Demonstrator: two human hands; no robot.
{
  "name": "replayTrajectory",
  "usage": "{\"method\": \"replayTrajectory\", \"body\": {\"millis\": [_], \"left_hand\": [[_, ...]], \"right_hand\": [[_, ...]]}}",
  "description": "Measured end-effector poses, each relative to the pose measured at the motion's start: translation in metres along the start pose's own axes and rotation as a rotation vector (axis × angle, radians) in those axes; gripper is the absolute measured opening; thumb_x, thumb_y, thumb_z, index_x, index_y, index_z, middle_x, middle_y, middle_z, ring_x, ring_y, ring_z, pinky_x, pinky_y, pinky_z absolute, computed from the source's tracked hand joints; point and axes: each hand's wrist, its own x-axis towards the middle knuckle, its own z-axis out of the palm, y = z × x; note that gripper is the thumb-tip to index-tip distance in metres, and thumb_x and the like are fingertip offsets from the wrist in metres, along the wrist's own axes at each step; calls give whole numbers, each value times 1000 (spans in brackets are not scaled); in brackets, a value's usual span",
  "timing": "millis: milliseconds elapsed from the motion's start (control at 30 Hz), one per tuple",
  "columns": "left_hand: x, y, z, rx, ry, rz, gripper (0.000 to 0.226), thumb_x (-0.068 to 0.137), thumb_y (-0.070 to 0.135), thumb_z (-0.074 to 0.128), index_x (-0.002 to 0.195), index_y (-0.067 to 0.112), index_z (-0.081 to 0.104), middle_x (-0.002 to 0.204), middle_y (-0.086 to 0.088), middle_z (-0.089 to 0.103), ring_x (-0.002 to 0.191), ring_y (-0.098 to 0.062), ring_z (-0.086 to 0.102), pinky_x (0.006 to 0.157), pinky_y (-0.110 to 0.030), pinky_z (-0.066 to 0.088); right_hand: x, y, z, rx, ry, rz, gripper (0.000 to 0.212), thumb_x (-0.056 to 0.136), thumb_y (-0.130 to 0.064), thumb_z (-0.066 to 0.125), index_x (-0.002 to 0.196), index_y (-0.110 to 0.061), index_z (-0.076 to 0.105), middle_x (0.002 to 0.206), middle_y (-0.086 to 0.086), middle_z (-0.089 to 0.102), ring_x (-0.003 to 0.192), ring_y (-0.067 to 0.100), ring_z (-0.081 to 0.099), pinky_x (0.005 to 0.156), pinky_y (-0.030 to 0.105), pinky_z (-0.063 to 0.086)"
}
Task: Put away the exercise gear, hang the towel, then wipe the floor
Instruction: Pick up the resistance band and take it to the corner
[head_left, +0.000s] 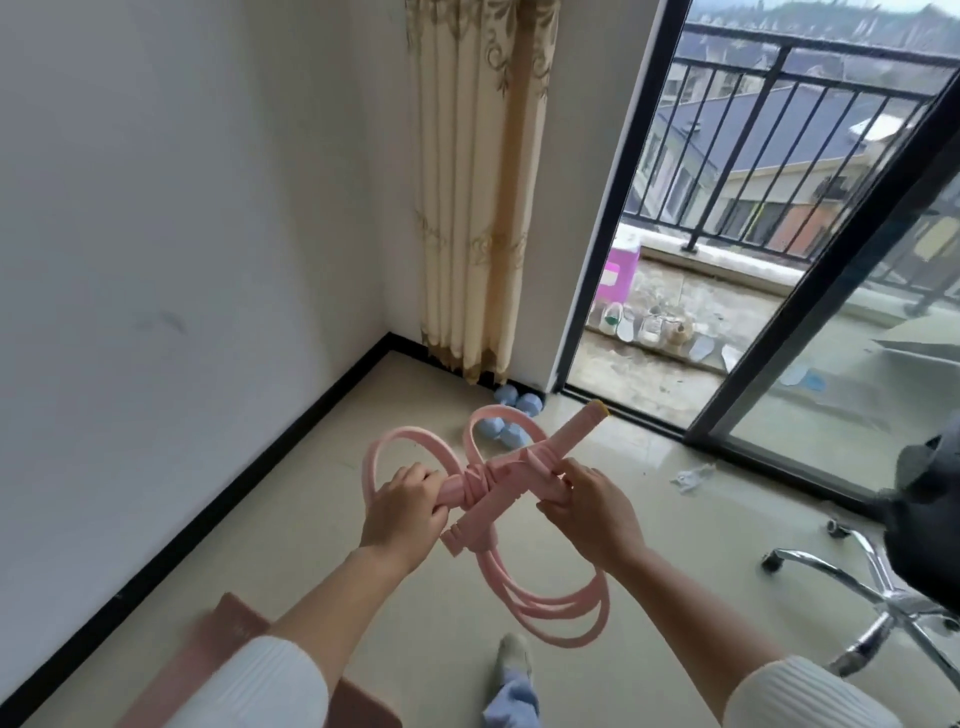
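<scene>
Glossy cream floor tiles (415, 597) meet a white wall at a black skirting, with blue dumbbells (511, 418) near the curtain. Both hands hold a pink resistance band (498, 483) at mid-air. Left hand (402, 501) is closed around one foam handle end; right hand (589, 501) is clamped on the crossing handle. Foam bars form an X, the longer pointing toward the balcony door. Flat rubbery loops hang below and arc upward.
</scene>
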Motion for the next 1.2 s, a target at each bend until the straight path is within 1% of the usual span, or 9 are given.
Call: {"method": "replayTrajectory", "body": {"millis": [233, 400, 500, 633, 733, 900, 967, 1033, 1200], "left_hand": [[178, 0, 29, -28, -28, -94, 21, 88, 22, 57, 107, 18, 62, 98, -1, 61, 92, -18, 55, 74, -27, 46], [280, -25, 38, 11, -77, -117, 21, 88, 23, 56, 108, 18, 62, 100, -1, 60, 96, -19, 54, 72, -26, 40], [343, -53, 41, 27, -117, -126, 22, 87, 23, 57, 108, 20, 63, 100, -2, 60, 95, -20, 55, 69, -26, 36], [442, -101, 50, 36, -180, -67, 22, 87, 23, 56, 108, 21, 62, 103, -2, 59, 99, -21, 54, 74, -30, 41], [520, -140, 66, 51, -280, 26, 21, 87, 22, 55, 106, 19, 62, 104, -5, 58, 101, -23, 51, 78, -34, 44], [630, -205, 115, 149, -422, 223, 27, 90, 24, 52, 115, 20, 60, 115, 0, 59, 106, -20, 50, 82, -32, 44], [665, -228, 145, 204, -467, 269, 29, 91, 24, 52, 119, 20, 57, 119, 1, 57, 110, -19, 50, 83, -31, 42], [691, -249, 180, 233, -509, 291, 32, 90, 22, 52, 122, 19, 55, 121, 0, 56, 112, -20, 49, 85, -31, 41], [727, -308, 316, 265, -562, 357, 33, 90, 17, 50, 123, 19, 55, 121, 0, 58, 111, -21, 51, 89, -31, 41]], "right_hand": [[190, 44, -29, -21, -94, 23, 46, 83, -32, 69, 126, -26, 50, 103, -1, 67, 89, 20, 59, 71, 32, 48], [292, 47, -23, 30, -110, 42, 40, 85, -29, 69, 121, -23, 53, 105, -1, 67, 79, 15, 54, 57, 19, 35], [352, 49, -8, 55, -120, 97, 38, 84, -31, 69, 119, -23, 55, 104, 0, 69, 84, 19, 62, 63, 25, 43], [438, 44, 16, 102, -80, 212, 34, 82, -33, 67, 113, -24, 55, 97, 2, 70, 82, 24, 64, 66, 35, 50], [497, 39, 47, 165, -38, 346, 38, 81, -32, 67, 116, -23, 55, 95, 2, 70, 81, 25, 64, 64, 34, 48], [581, 35, 120, 232, -29, 543, 43, 85, -35, 66, 124, -23, 53, 92, -2, 69, 72, 15, 61, 53, 23, 45], [612, 42, 154, 256, -25, 617, 37, 85, -35, 65, 118, -24, 53, 88, -3, 69, 70, 15, 63, 58, 31, 53], [637, 53, 190, 248, -23, 678, 30, 83, -34, 63, 108, -23, 51, 84, 0, 68, 71, 20, 64, 62, 37, 53], [695, 108, 310, 236, -34, 723, 32, 85, -31, 63, 112, -23, 47, 90, 0, 68, 76, 22, 64, 61, 34, 51]]}}
